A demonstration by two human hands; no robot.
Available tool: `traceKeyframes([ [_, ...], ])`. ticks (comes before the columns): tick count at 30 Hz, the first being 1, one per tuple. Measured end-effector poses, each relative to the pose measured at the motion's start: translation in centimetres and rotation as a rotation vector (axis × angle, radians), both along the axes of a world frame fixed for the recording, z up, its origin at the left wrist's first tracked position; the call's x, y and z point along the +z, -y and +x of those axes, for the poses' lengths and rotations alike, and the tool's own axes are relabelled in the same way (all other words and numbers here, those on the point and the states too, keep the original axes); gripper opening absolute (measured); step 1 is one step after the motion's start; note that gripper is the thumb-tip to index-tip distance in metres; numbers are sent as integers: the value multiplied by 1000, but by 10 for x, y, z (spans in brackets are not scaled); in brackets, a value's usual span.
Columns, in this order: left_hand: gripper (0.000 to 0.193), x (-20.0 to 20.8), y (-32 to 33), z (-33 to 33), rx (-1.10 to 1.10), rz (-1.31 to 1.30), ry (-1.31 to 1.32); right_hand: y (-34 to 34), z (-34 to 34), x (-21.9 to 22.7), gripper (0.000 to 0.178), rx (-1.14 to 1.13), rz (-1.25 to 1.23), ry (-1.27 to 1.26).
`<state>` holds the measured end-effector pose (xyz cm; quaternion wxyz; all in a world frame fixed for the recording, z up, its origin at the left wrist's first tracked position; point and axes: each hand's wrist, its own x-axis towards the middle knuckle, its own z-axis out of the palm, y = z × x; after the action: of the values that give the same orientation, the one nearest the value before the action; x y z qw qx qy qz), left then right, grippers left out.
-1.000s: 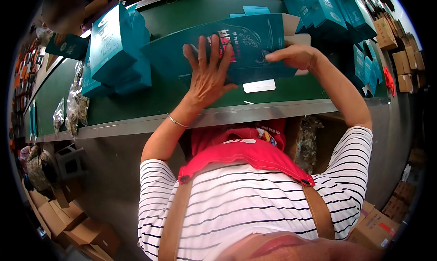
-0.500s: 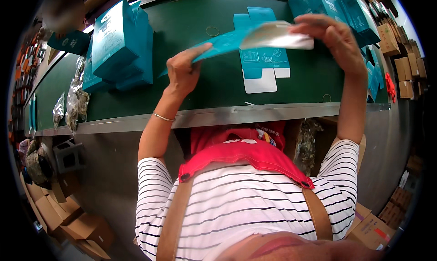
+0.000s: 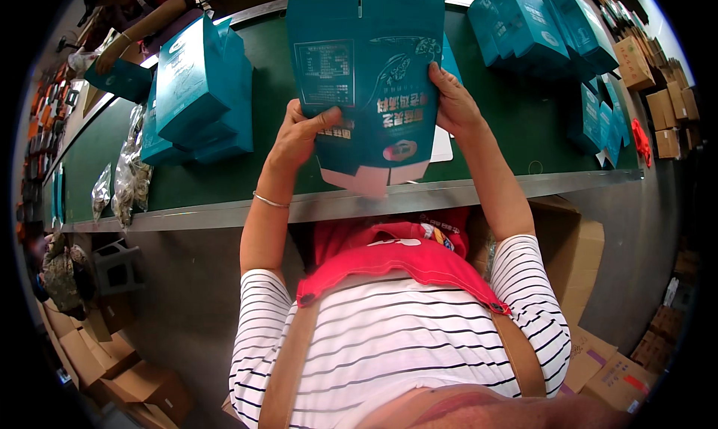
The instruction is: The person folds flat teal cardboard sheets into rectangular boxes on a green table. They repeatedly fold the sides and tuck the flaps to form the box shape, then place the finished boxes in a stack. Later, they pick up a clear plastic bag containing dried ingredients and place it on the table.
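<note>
A teal carton [image 3: 366,77] with printed panels is raised in front of me above the green table. Its top flaps stand up, and pale flaps hang at its lower end. My left hand [image 3: 299,133] is closed on its left side, thumb across the printed face. On the opposite edge, my right hand [image 3: 455,103] grips it with the thumb in front. Behind and below the carton, a flat carton blank lies mostly hidden; a white flap [image 3: 442,146] of it shows beside my right wrist.
Stacked teal boxes [image 3: 194,77] stand at the left, with clear bags of dried goods [image 3: 131,171] beside them. More teal boxes [image 3: 523,25] stand at the far right. Across the table, a co-worker's hand [image 3: 112,55] is at a teal box. The table's metal edge [image 3: 247,209] runs before me.
The carton went from a flattened, tilted sheet to upright and facing me, with its flaps spread. My right hand moved left and down along its edge; the left still holds its side.
</note>
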<state>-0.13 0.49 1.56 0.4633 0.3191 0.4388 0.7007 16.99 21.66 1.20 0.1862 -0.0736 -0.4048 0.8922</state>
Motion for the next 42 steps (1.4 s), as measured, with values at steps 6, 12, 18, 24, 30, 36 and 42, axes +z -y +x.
traceKeyframes([
  [6, 51, -6, -1, -16, 141, -172, -309, -11, -9, 34, 24, -128, 283, -99],
  [12, 102, 22, -13, 5, 603, 93, -861, 21, -7, 31, 34, -276, 521, 39],
  [18, 99, 44, -22, 25, 534, 209, -1018, 50, -5, 50, 33, -352, 858, -73],
  [24, 91, 39, -27, 5, 567, 149, -889, 49, -5, 48, 38, -332, 1020, -40],
  [30, 71, 42, -22, 6, 286, 301, -589, 43, -32, 54, 51, -811, 1063, -171],
  [36, 51, 26, -15, 14, 361, 199, -386, 45, -33, 36, 37, -704, 1244, -53],
  [42, 29, 5, -21, 8, 616, 236, -863, 52, -32, 22, 25, -553, 824, -34],
])
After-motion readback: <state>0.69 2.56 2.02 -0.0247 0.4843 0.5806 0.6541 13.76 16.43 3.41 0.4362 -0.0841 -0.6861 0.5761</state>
